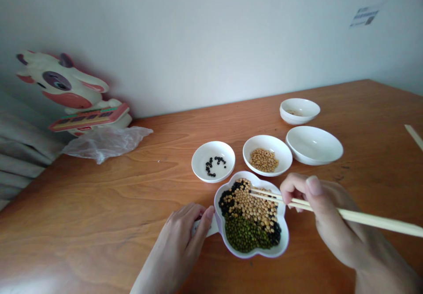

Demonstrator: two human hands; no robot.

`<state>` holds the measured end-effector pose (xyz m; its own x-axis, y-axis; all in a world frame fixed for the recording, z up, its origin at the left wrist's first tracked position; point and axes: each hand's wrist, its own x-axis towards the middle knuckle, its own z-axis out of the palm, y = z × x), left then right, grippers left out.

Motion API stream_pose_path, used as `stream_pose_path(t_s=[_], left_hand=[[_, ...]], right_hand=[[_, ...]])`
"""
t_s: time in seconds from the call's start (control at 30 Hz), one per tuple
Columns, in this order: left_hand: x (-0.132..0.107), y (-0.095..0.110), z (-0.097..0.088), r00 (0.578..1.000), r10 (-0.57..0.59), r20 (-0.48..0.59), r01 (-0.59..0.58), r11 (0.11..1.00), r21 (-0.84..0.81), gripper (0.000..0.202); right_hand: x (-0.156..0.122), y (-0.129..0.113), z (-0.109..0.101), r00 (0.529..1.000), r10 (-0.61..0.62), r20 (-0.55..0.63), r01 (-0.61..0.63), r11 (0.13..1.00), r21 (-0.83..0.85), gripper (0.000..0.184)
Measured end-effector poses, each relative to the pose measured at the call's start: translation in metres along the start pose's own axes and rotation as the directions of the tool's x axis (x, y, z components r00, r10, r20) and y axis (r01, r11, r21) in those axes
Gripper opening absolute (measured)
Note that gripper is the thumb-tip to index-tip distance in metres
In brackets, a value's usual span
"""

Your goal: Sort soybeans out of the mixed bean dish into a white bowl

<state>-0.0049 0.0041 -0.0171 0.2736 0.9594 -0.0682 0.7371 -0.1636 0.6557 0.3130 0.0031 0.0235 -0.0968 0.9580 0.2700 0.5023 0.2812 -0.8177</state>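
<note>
Flower-shaped bowl (284,244), table front: mixed beans, largely unsorted. Left hand (185,234) pinches its side tab. Right hand (313,203) is closed round chopsticks (357,217), tips over the bowl. Left dish (197,164): few black beans. Middle dish (284,153): small soybean heap.

Left hand (185,234), right hand (319,206): both hands bare, wrists bare, nails short, natural.
</note>
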Motion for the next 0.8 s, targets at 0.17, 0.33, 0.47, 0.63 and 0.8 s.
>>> stream_pose_path(t_s=[0.17,0.33,0.47,0.63,0.8], left_hand=[[0.0,0.0,-0.0002,1.0,-0.003,-0.004,0.003,1.0,-0.02,0.054],[-0.0007,0.001,-0.0012,1.0,-0.019,0.016,0.02,1.0,-0.023,0.054],[-0.0006,0.0014,-0.0016,0.999,-0.029,0.023,0.03,0.999,-0.025,0.054],[-0.0005,0.0025,-0.0015,1.0,-0.022,0.018,0.022,0.999,-0.029,0.055],[-0.0004,-0.0006,-0.0003,1.0,-0.022,0.021,0.022,0.999,-0.03,0.055]], right_hand=[[-0.0008,0.0038,0.0019,1.0,0.001,0.027,-0.001,1.0,0.02,0.06],[-0.0006,0.0019,0.0017,1.0,-0.012,0.005,0.012,1.0,0.002,0.063],[-0.0005,0.0003,0.0,0.999,-0.03,0.014,0.03,1.0,-0.002,0.064],[-0.0011,0.0021,-0.0011,0.999,-0.025,0.035,0.025,1.0,0.005,0.058],[0.0019,0.0003,-0.0001,0.999,-0.049,-0.009,0.049,0.999,-0.01,0.055]])
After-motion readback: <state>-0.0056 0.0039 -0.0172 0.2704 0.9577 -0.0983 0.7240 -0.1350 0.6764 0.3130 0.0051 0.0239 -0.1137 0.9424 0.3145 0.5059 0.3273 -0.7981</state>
